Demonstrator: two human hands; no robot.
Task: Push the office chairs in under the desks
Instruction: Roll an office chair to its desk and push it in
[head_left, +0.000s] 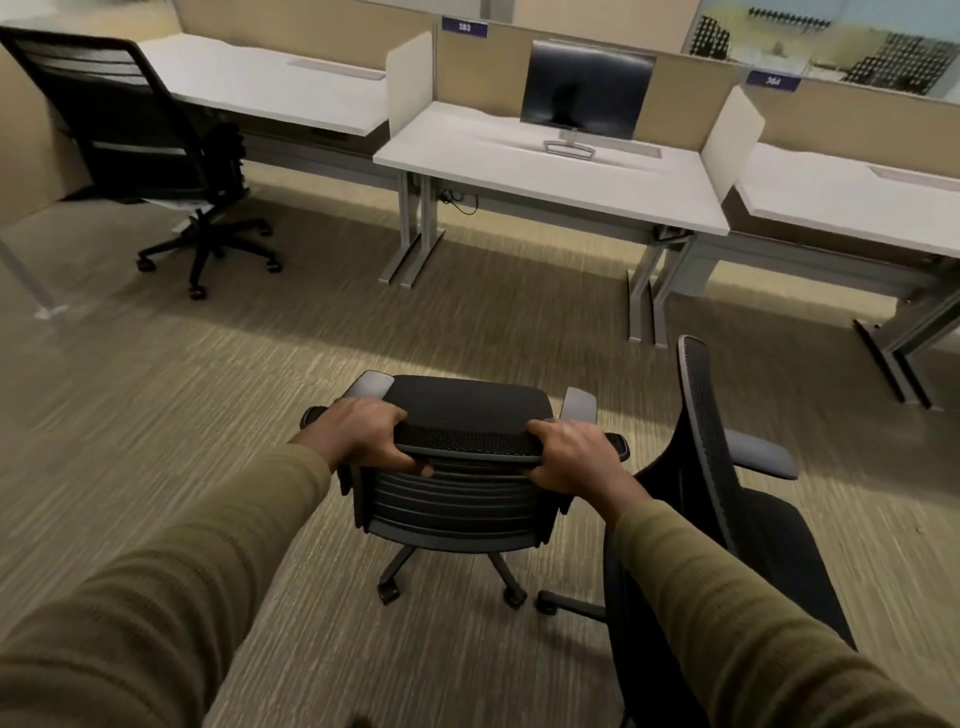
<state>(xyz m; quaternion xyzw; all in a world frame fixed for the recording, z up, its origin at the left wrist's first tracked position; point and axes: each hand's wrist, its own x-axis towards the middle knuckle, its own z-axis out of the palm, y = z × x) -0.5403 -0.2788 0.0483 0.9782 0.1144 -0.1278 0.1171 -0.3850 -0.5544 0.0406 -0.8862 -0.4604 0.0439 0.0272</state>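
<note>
A black office chair (462, 499) stands on the carpet right in front of me, its back toward me. My left hand (366, 439) grips the left end of its backrest top. My right hand (571, 452) grips the right end. The chair faces a white desk (493, 156) farther ahead, with open floor between them. A second black chair (727, 499) stands close on the right, turned sideways. A third black chair (140, 140) stands at the far left, in front of another white desk (270, 88).
A monitor (584, 93) sits on the middle desk, between beige divider panels (410, 78). Grey metal desk legs (410, 244) flank the opening under it. A third desk (857, 202) is at the right. A thin metal leg (31, 286) stands at the far left.
</note>
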